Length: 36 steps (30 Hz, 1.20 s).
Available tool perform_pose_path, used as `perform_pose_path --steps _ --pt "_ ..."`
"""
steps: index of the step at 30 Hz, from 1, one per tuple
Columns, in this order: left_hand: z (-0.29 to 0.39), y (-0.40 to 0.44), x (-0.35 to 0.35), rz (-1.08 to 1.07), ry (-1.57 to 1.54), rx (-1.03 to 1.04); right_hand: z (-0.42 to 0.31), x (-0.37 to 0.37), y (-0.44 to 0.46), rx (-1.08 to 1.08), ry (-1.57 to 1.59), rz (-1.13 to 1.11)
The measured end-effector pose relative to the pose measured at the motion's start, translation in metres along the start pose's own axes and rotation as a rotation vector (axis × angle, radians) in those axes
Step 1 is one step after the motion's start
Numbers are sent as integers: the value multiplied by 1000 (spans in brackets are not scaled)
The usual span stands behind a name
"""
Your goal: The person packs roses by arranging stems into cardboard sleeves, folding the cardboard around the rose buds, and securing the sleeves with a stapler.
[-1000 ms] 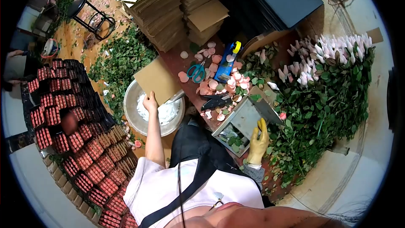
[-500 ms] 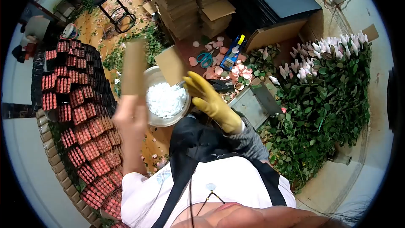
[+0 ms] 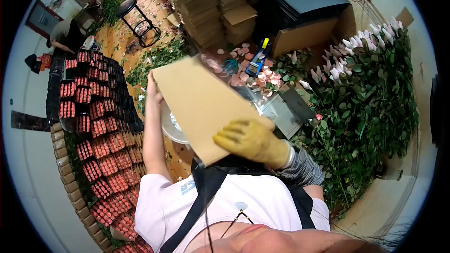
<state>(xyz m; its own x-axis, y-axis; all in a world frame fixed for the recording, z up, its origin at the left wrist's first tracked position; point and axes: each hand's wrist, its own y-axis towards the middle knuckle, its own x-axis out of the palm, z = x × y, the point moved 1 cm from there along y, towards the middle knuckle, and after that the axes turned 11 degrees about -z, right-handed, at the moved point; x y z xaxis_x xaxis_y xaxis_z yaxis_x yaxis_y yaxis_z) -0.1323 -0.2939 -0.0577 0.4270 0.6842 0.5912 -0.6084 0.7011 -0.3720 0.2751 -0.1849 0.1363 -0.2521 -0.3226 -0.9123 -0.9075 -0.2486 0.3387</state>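
A plain brown cardboard sheet (image 3: 194,105) is tilted in front of my body. My bare left hand (image 3: 153,89) grips its far left edge, with the fingers partly hidden behind the board. My right hand (image 3: 255,143) wears a yellow rubber glove and rests on the sheet's near right part, fingers stretched over its surface; its thumb is hidden. Beneath the board is a white round tub (image 3: 172,133), mostly covered, with white pieces inside.
Rows of pink-red rose bunches in cardboard (image 3: 101,147) line the left. Leafy stems with pale sleeved buds (image 3: 361,89) fill the right. Ahead are cardboard stacks (image 3: 201,14), black sheets (image 3: 304,0), a stool (image 3: 140,21) and teal scissors (image 3: 229,67). Another person (image 3: 65,35) stands far left.
The cardboard in my left hand, blurred and seen narrow before, now lies broad across my front. My gloved right hand has moved down and right onto it. The other person shows more.
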Motion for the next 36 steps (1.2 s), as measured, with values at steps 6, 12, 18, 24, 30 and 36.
perform_pose_path --steps 6,12,18,24,30,36 --pt "59 -85 153 -512 1262 -15 22 -67 -73 436 286 172" --pt "42 -178 324 -1315 1616 588 25 -140 -99 606 307 317" --pt "-27 -139 376 -1392 1187 864 -17 -231 -134 690 77 234" --pt "-175 -6 296 -1053 1717 635 15 -123 -164 1033 -167 47" --pt "-329 35 244 -1689 1516 888 74 -1 -168 1133 -52 115" --pt "-380 17 255 -2000 1383 459 100 13 -170 1206 365 -87"
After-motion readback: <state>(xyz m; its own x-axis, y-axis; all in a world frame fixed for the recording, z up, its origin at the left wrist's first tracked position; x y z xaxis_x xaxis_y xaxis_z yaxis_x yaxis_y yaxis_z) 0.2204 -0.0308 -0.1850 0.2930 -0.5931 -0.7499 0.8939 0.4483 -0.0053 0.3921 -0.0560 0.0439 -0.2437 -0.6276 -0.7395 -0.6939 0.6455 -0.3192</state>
